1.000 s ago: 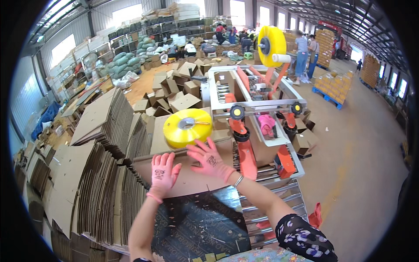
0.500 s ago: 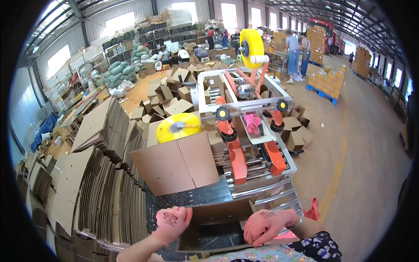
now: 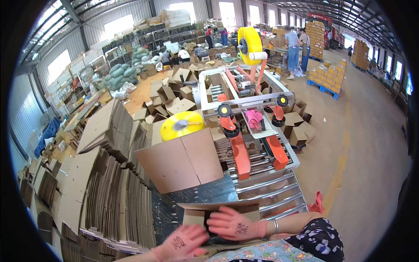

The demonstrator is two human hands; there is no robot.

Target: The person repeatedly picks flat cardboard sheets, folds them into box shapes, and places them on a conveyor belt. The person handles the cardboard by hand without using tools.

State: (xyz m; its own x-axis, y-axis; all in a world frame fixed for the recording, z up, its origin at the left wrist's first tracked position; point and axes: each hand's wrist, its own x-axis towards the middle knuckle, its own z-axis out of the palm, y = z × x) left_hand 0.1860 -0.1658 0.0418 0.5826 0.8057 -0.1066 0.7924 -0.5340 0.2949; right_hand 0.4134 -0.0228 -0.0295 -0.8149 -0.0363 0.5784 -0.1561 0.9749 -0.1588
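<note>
The left hand (image 3: 183, 243) and right hand (image 3: 233, 224), both in pink gloves, are reaching over a box (image 3: 192, 216) with their fingers stretched out rather than curled, the fingertips lying just beside each other; whether they are touching, or how hard either is pressing on the cardboard, I cannot tell. The box is sitting close against the person's apron (image 3: 248, 254), at the near end of a dark board (image 3: 200, 190), its far flap standing up behind the right hand. Beyond it, a creased sheet (image 3: 180, 158) is standing on edge, hiding the lower part of a yellow tape roll (image 3: 166, 126). Stacks (image 3: 85, 185) of flat cardboard are rising on the left. To the right of the board, metal rollers (image 3: 267, 187) are running toward a machine (image 3: 207, 105) with orange guides (image 3: 240, 159), a pink cloth (image 3: 253, 118) resting in its tray, and a second yellow roll (image 3: 252, 39) hanging on top. Farther back, two people (image 3: 293, 46) are standing near a pallet (image 3: 323, 88) of yellow packs.
</note>
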